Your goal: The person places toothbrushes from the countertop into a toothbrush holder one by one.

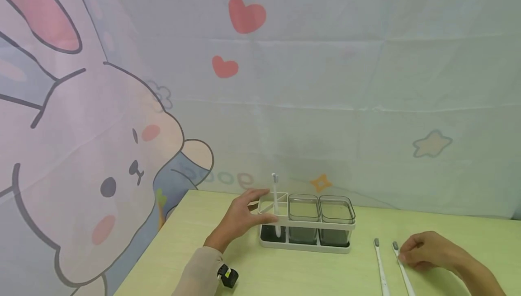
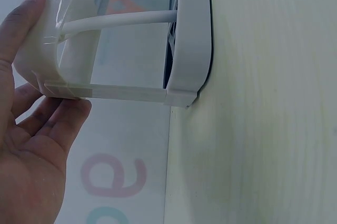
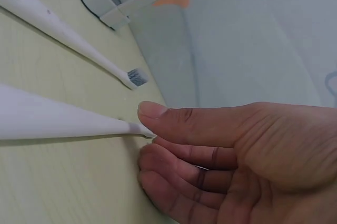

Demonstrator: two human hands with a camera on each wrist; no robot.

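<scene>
A white toothbrush holder [image 1: 306,247] with a slotted left section and two clear cups stands near the table's back. My left hand [image 1: 240,214] grips its left end, thumb on the near side and fingers round the far side; the left wrist view shows that hand [image 2: 37,166] at the upper frame. One toothbrush [image 1: 275,201] stands upright in the slotted section. On the right, my right hand [image 1: 435,253] pinches the neck of a white toothbrush [image 1: 403,271] lying on the table. In the right wrist view, the thumb and fingers hide that brush's head.
Left of the pinched brush lies another white toothbrush [image 1: 380,264] with grey bristles, roughly parallel to it. The two clear cups [image 1: 319,210] sit side by side in the holder. A printed cloth [image 1: 305,83] hangs behind the pale table [image 1: 313,273]. A small black device [image 1: 228,276] sits at the left sleeve.
</scene>
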